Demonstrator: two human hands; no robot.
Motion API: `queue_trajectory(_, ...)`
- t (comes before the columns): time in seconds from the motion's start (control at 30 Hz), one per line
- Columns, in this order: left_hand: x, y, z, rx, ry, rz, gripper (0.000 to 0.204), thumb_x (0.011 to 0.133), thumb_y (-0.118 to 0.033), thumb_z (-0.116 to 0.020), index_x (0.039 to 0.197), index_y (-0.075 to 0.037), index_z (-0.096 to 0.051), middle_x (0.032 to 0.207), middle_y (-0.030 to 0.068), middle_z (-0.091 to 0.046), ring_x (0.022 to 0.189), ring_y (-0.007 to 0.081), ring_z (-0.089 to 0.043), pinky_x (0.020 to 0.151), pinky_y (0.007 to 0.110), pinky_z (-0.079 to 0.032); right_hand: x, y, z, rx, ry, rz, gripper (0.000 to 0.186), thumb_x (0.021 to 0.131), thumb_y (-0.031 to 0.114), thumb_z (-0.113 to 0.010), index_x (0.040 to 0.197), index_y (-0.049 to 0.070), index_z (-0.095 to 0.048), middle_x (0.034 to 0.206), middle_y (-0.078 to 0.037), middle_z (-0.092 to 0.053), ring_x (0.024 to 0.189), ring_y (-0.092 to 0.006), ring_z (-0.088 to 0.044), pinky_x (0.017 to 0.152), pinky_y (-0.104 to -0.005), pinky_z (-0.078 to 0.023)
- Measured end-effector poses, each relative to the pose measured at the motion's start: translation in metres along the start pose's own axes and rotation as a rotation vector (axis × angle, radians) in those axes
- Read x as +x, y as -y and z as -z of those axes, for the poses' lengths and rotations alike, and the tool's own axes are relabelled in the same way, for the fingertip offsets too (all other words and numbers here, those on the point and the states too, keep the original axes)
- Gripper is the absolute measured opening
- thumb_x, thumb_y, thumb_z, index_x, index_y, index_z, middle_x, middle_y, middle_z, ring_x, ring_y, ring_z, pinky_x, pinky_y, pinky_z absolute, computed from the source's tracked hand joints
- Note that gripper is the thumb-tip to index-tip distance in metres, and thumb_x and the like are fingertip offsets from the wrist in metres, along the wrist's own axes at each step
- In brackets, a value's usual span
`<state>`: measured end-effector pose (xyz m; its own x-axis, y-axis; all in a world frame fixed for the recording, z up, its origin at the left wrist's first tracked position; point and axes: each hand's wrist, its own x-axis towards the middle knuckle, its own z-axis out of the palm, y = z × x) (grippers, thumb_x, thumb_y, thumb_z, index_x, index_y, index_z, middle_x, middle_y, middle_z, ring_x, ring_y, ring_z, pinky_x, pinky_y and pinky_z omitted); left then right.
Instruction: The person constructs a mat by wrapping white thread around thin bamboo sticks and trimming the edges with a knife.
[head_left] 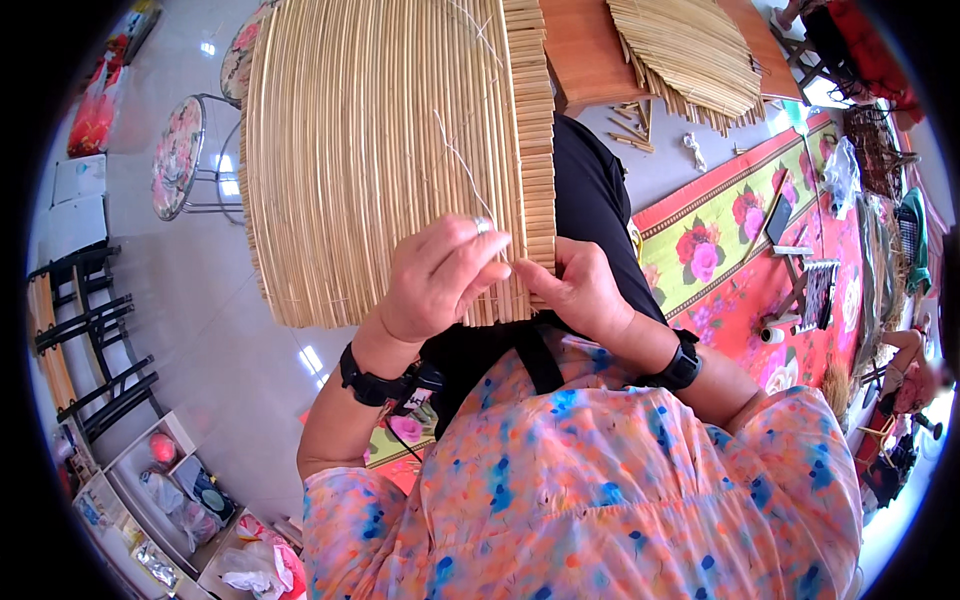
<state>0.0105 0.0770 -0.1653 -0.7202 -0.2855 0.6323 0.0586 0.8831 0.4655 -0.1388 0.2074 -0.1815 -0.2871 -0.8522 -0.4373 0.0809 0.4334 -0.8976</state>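
A broad mat of straw-coloured reed stalks lies across my lap, its stalks running away from me. A band of short stalk ends lines its right side. My left hand, with a ring on one finger, is closed in a pinch above the near right corner. White thread trails over the stalks into its fingers; whether a needle is there, I cannot tell. My right hand grips the mat's right edge near that corner, thumb on top and the other fingers partly hidden.
Another reed piece rests on a wooden table at far right, with cut stalks below it. A flowered floor mat spreads to the right. Round stools and open boxes stand left. Another person sits at the right rim.
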Motion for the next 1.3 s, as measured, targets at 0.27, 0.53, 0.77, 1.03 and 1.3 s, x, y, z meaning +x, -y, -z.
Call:
queue_trajectory(0.27, 0.011, 0.002, -0.016, 0.128, 0.229, -0.086, 0.013, 0.075, -0.014, -0.064, 0.083, -0.004, -0.064, 0.077, 0.0043, -0.052, 0.071, 0.0208, -0.057, 0.061, 0.031, -0.050, 0.002, -0.005, 0.004, -0.240, 0.020, 0.129, 0.024, 0.087, 0.017, -0.069, 0.083, -0.006, -0.061, 0.064, -0.005, -0.062, 0.060, -0.0063, -0.055, 0.053, -0.0266, -0.050)
queue_trajectory(0.53, 0.010, 0.005, -0.025, 0.121, 0.059, -0.158, 0.010, 0.071, -0.007, -0.068, 0.078, -0.002, -0.062, 0.073, 0.0048, -0.051, 0.064, 0.0186, -0.056, 0.052, 0.030, -0.047, -0.001, 0.001, 0.000, 0.030, 0.021, 0.068, 0.020, 0.087, 0.014, -0.067, 0.086, -0.005, -0.062, 0.066, -0.005, -0.062, 0.062, -0.0058, -0.055, 0.053, -0.0272, -0.048)
queue_trajectory(0.77, 0.006, 0.003, -0.027, 0.153, 0.020, -0.193, 0.010, 0.074, -0.012, -0.066, 0.077, -0.003, -0.062, 0.071, 0.0031, -0.051, 0.061, 0.0179, -0.054, 0.051, 0.029, -0.046, 0.004, -0.004, 0.000, -0.091, -0.007, 0.085, 0.023, 0.087, 0.017, -0.067, 0.083, -0.005, -0.063, 0.064, -0.005, -0.061, 0.060, -0.0062, -0.052, 0.052, -0.0272, -0.046)
queue_trajectory(1.03, 0.005, 0.006, -0.025, 0.124, 0.112, -0.088, 0.012, 0.073, -0.008, -0.070, 0.081, -0.003, -0.062, 0.076, 0.0051, -0.054, 0.066, 0.0212, -0.056, 0.054, 0.033, -0.047, 0.006, -0.012, 0.002, -0.172, -0.025, 0.132, 0.024, 0.086, 0.018, -0.069, 0.084, -0.005, -0.063, 0.064, -0.005, -0.061, 0.058, -0.0065, -0.051, 0.052, -0.0275, -0.046)
queue_trajectory(1.3, 0.035, -0.008, 0.011, 0.099, -0.258, 0.049, 0.010, 0.086, -0.010, -0.063, 0.082, -0.002, -0.061, 0.079, 0.0086, -0.061, 0.061, 0.0177, -0.058, 0.054, 0.027, -0.048, 0.008, -0.004, 0.001, -0.042, -0.014, 0.044, 0.024, 0.088, 0.018, -0.068, 0.086, -0.006, -0.063, 0.068, -0.005, -0.063, 0.062, -0.0068, -0.057, 0.055, -0.0270, -0.050)
